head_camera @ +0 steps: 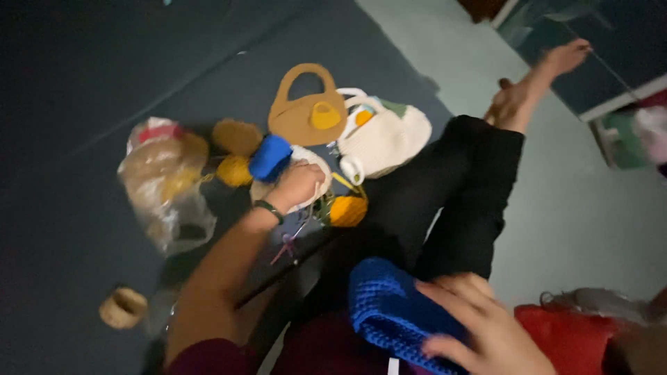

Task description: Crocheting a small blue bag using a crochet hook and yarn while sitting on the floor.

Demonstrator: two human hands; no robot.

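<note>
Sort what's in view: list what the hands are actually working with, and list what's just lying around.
In hand:
- blue crocheted piece, held by the right hand
- white crocheted piece, under the left hand
- blue yarn ball, beside the left hand

Lying about:
- tan crocheted bag
- white crocheted bag
- plastic bag
- orange yarn
- small woven ring

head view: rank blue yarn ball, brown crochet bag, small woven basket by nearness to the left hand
1. blue yarn ball, touching the left hand, on its left.
2. brown crochet bag, beyond the hand.
3. small woven basket, far lower left, beside the forearm.
</note>
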